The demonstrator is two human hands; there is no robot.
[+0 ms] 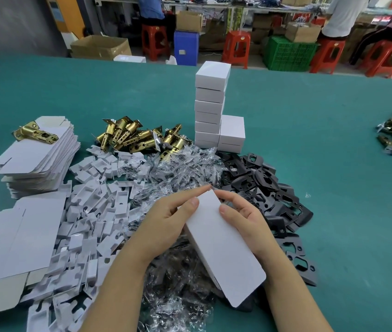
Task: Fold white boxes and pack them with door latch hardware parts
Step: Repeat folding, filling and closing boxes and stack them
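Green worktable (333, 152): both hands, left hand (166, 221) and right hand (245, 216), pinch a closed white box (223, 248) at centre; finished boxes (210, 104) stacked above, flat blanks (39, 161) left await folding.

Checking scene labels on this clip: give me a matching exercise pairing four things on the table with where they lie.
Things:
1. white box
2. flat carton stack
3. black plates
4. stacked closed boxes

Places:
A. far centre of the table
B. left of the table, a brass latch on top
C. held by both hands
D. right of the hands

Pairs: 1-C, 2-B, 3-D, 4-A
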